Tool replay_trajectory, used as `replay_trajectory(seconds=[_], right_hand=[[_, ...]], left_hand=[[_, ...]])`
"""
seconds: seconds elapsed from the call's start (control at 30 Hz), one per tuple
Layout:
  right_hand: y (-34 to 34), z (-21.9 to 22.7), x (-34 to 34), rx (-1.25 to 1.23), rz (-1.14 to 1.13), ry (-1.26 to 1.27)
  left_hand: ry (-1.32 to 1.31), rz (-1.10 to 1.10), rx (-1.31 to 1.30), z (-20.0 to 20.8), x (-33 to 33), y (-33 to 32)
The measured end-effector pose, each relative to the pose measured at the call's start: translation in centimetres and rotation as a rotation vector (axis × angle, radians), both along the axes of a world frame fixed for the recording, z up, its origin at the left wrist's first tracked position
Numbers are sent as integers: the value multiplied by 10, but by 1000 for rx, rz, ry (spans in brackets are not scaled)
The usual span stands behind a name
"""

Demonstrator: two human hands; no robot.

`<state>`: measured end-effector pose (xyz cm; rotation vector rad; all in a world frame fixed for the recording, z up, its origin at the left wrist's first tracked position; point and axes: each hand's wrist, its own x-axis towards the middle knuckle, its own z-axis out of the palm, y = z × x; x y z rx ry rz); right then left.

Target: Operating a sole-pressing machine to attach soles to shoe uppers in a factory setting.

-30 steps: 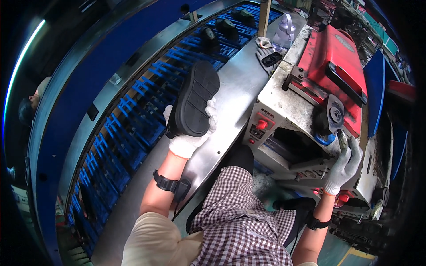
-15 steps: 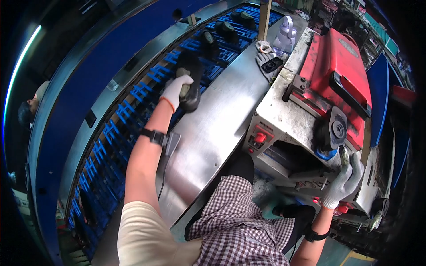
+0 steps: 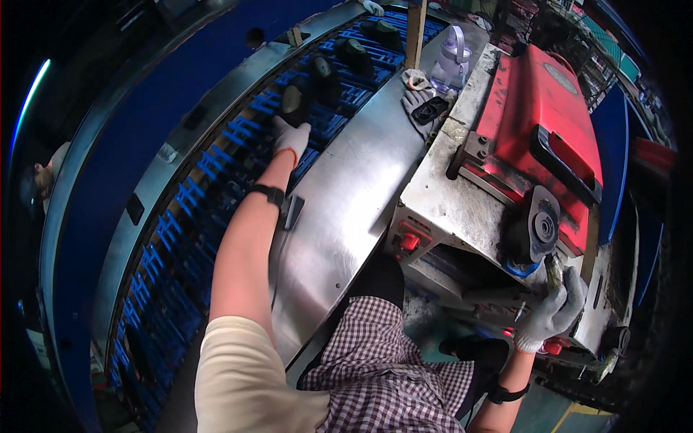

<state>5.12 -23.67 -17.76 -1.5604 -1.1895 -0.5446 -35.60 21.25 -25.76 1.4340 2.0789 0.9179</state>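
My left hand (image 3: 290, 137), in a white knit glove, reaches over the blue-slatted conveyor (image 3: 206, 169). Its fingers are apart at the near end of a dark shoe-shaped piece (image 3: 294, 102) standing on the slats; whether they touch it is unclear. More such dark pieces (image 3: 351, 50) stand in a line beyond. On the right, my gloved right hand (image 3: 554, 317) has its fingers curled around a slim upright handle (image 3: 554, 273) that looks wrapped in shiny tape. Just above that handle, a black part with a ringed round face (image 3: 541, 227) sits on the red-covered machine (image 3: 548, 123).
A steel ledge (image 3: 361, 195) runs between conveyor and machine. On its far end lie grey gloves (image 3: 419, 101) and a dark object (image 3: 431, 110), beside a clear bottle (image 3: 451, 61). A wooden post (image 3: 414, 36) rises there. Another person (image 3: 47, 177) and another gloved hand (image 3: 372, 7) show across the conveyor.
The dark shoe-shaped piece that my left hand held above the ledge's edge now stands on the conveyor, and my fingers have spread. My right hand stays at the handle.
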Motion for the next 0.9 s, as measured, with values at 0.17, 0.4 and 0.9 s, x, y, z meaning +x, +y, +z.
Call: replay_trajectory(seconds=[0.17, 0.4, 0.9], right_hand=[[7, 4, -5, 32, 35, 50], [8, 12, -8, 25, 29, 200], [10, 106, -17, -759, -66, 20]], left_hand=[[-21, -668, -101, 34, 16, -126], [-193, -983, 457, 142, 119, -266], [606, -1054, 886, 218, 316, -261]])
